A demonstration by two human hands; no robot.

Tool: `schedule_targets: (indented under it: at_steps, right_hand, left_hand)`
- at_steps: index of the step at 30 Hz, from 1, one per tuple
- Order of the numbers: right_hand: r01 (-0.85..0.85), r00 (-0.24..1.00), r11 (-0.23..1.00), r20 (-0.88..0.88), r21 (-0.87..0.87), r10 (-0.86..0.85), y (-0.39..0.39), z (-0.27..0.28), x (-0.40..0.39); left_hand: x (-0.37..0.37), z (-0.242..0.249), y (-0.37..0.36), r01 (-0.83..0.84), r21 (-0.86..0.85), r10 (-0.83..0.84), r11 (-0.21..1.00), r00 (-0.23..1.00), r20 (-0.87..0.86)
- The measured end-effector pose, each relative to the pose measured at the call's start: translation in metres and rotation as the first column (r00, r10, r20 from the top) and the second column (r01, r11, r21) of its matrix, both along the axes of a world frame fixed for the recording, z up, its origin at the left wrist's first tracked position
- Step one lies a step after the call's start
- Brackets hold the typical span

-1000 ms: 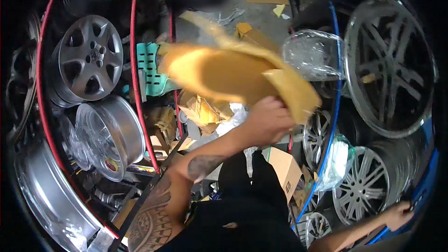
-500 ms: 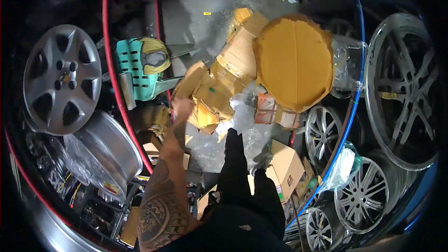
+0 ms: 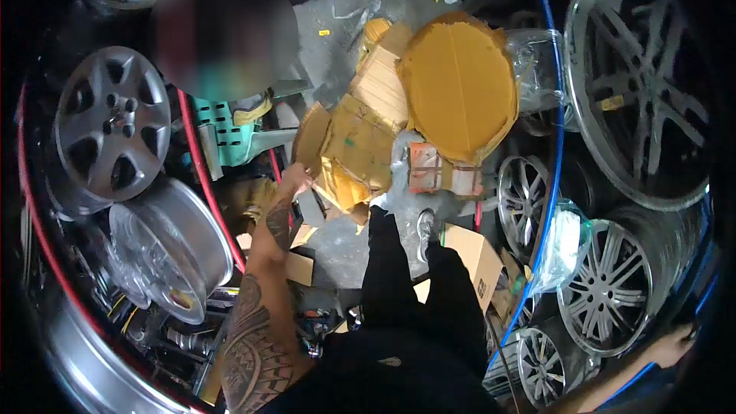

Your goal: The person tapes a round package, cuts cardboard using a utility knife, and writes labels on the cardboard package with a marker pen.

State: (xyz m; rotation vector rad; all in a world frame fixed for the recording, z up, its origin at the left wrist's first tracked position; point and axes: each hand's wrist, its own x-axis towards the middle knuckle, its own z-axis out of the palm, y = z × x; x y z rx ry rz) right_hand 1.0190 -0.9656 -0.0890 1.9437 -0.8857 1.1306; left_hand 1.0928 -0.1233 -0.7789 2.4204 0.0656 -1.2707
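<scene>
My left hand (image 3: 296, 179) is closed on the edge of a brown cardboard flap (image 3: 310, 136). The flap belongs to a battered, taped cardboard box (image 3: 358, 142) lying on the floor, just ahead of my feet. My right hand (image 3: 673, 346) is at the far lower right, beside the rack with the blue rail (image 3: 546, 207); its fingers look curled, but what they hold is lost in the dark edge. A large round cardboard-covered package (image 3: 460, 88) is right of the taped box, with a red-and-white box (image 3: 445, 171) below it.
Wheel rims line the right rack, among them a large one (image 3: 640, 84) and a multi-spoke one (image 3: 607, 289). At left are a grey wheel cover (image 3: 113, 123), a silver rim (image 3: 172, 249) and a red rail (image 3: 201, 161). A teal plastic crate (image 3: 230, 134) stands behind that rail.
My right hand has come into view at the lower right. My left hand stays at the cardboard. The view has shifted, and one shoe now shows farther forward.
</scene>
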Motion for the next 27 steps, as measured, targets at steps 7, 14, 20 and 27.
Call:
schedule_targets:
  at_steps: [7,14,20,27]
  right_hand:
    - [0.096,0.982,0.995,-0.167,0.007,-0.094,0.039,-0.027,0.035]
    - [-0.244,0.955,0.963,-0.146,0.115,0.259,0.094,-0.025,0.047]
    - [-0.437,0.844,0.888,-0.278,0.141,0.459,0.062,-0.026,0.044]
    - [-0.483,0.811,0.86,-0.286,0.161,0.51,0.053,-0.03,0.046]
  left_hand:
    - [-0.017,0.251,-0.01,-0.4,-0.463,0.455,0.791,0.89,0.009]
    - [-0.231,0.53,-0.013,-0.614,-0.477,0.77,0.629,0.573,0.279]
    - [-0.542,0.557,-0.099,-0.7,-0.664,0.931,0.263,0.005,0.365]
    - [-0.633,0.318,-0.293,-0.712,-0.605,0.871,-0.356,-0.487,0.061]
